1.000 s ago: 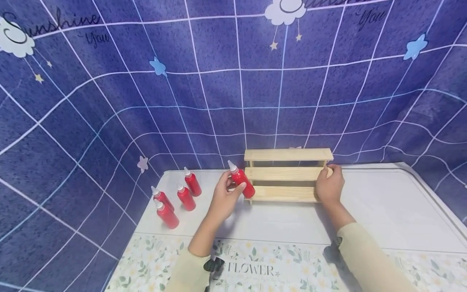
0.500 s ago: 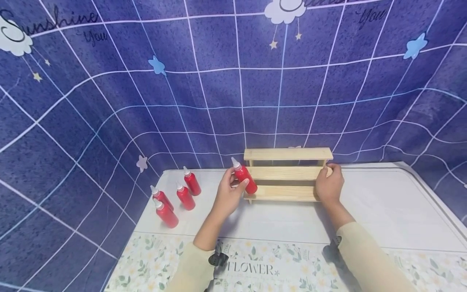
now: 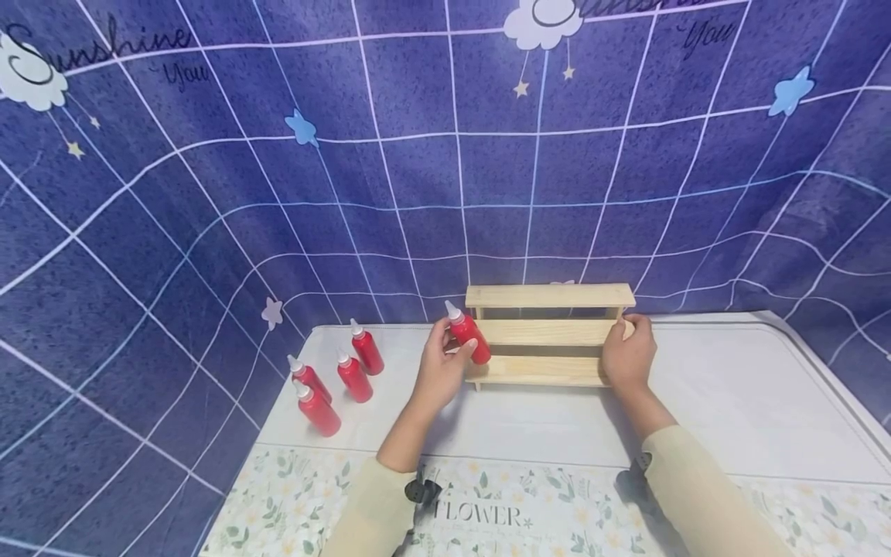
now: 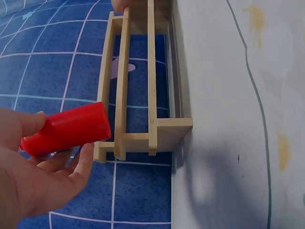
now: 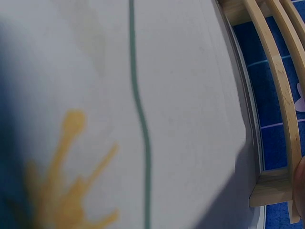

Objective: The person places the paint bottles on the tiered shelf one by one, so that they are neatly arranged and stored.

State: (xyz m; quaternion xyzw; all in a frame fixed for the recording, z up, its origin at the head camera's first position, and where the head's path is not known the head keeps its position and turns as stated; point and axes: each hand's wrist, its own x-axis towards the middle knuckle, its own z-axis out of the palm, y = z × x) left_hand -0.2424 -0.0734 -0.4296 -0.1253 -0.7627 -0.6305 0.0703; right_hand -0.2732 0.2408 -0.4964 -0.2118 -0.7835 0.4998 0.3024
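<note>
My left hand (image 3: pixel 438 373) holds a red squeeze bottle (image 3: pixel 473 340) with a white pointed nozzle, tilted, in front of the left end of a three-tier wooden shelf (image 3: pixel 546 333). In the left wrist view the bottle (image 4: pixel 71 128) lies between thumb and fingers, its base toward the shelf (image 4: pixel 152 81); its nozzle is hidden. A small gap shows there between base and boards. At the shelf's right end my right hand (image 3: pixel 629 356) grips the side. Only a sliver of that hand (image 5: pixel 299 188) enters the right wrist view, against the lowest board.
Several more red squeeze bottles (image 3: pixel 353 377) stand upright on the white table (image 3: pixel 529 425) at the left. A blue grid-patterned curtain (image 3: pixel 418 170) hangs close behind the shelf. A floral cloth (image 3: pixel 543 495) covers the front of the table.
My left hand has moved the bottle slightly to the right and further back, over the left end of the shelf. My right hand and the shelf stay in place.
</note>
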